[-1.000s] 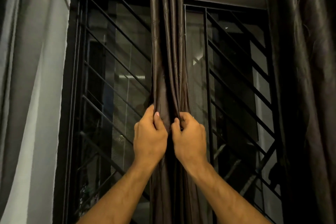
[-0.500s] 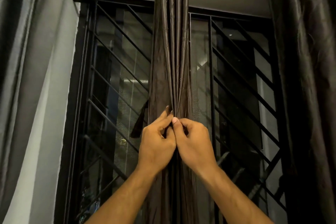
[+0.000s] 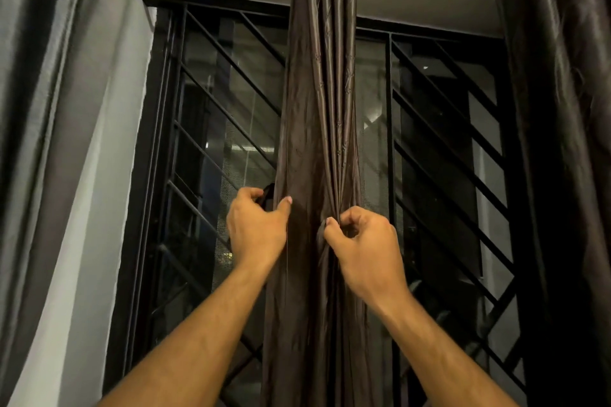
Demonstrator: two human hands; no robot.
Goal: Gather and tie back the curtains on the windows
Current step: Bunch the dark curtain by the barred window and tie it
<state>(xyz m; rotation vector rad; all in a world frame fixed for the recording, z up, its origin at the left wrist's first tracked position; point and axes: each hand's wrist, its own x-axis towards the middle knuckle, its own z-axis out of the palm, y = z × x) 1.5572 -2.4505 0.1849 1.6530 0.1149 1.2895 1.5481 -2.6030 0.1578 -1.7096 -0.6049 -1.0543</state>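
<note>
Two hands — left hand (image 3: 256,230), right hand (image 3: 362,248) — pinching curtain (image 3: 319,109)

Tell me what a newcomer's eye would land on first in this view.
First, the dark brown curtain, bunched into a narrow column down the middle of the view. Next, the two hands at its waist: the left hand grips its left edge along with a dark strip, and the right hand pinches folds on its right side. Behind them, the black window grille with slanted bars fills the background.
</note>
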